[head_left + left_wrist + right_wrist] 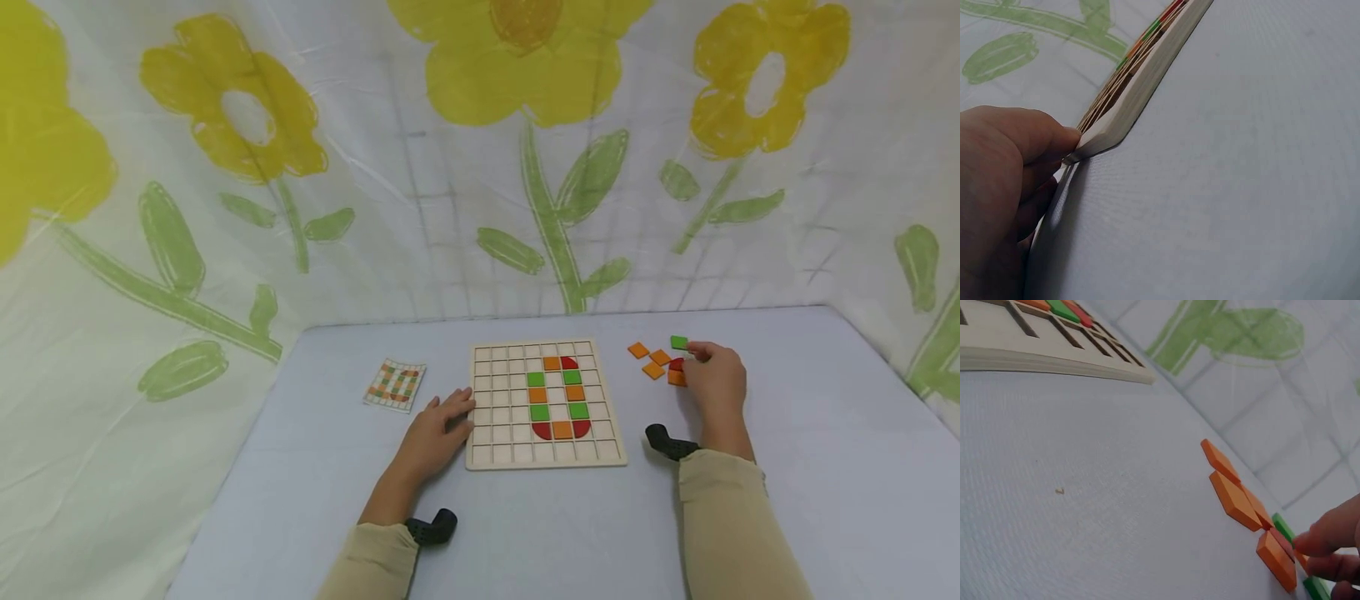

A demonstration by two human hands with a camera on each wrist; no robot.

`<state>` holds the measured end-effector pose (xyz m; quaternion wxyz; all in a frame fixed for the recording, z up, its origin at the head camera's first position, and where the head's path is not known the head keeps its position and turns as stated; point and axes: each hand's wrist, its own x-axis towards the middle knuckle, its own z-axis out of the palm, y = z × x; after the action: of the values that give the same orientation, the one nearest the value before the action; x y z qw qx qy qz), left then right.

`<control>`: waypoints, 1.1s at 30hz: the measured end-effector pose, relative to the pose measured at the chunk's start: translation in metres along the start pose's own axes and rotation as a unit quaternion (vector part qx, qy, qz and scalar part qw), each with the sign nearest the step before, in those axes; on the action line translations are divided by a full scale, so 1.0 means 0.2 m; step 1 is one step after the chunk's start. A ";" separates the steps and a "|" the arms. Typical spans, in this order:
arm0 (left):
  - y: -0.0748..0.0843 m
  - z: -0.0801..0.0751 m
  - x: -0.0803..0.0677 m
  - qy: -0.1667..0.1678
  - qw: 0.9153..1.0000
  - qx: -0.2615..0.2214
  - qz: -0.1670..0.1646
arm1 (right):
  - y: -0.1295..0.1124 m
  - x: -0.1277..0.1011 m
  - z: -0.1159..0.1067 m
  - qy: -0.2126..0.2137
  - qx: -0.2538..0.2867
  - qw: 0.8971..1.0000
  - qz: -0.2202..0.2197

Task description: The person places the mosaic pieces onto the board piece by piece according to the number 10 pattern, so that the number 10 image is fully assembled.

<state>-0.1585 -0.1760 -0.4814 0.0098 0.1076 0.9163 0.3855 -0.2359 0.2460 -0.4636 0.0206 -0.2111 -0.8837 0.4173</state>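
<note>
A wooden grid board (547, 404) lies in the middle of the table, with orange, green and red tiles set in a loop in its cells. My left hand (442, 425) rests with relaxed fingers on the board's left edge; in the left wrist view its thumb (1054, 134) touches the board's corner (1110, 128). My right hand (716, 379) lies curled over several loose tiles to the right of the board. There a fingertip (1310, 540) touches a red tile (1282, 540) between an orange tile (1275, 559) and a green tile (1282, 526). Whether the hand pinches a tile is hidden.
A small pattern card (395, 384) lies left of the board. Loose orange tiles (653, 370) and a green tile (678, 342) sit by my right hand. A flowered cloth wall (480, 167) closes the table's back and sides.
</note>
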 end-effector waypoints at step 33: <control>0.01 0.00 0.00 -0.002 1.000 -0.001 -0.003 | -0.14 -0.07 0.10 -0.047 0.063 0.990 -0.114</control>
<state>-0.1588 -0.1752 -0.4793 0.0130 0.1060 0.9161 0.3865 -0.2366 0.2100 -0.4525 0.0399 -0.0870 -0.8739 0.4766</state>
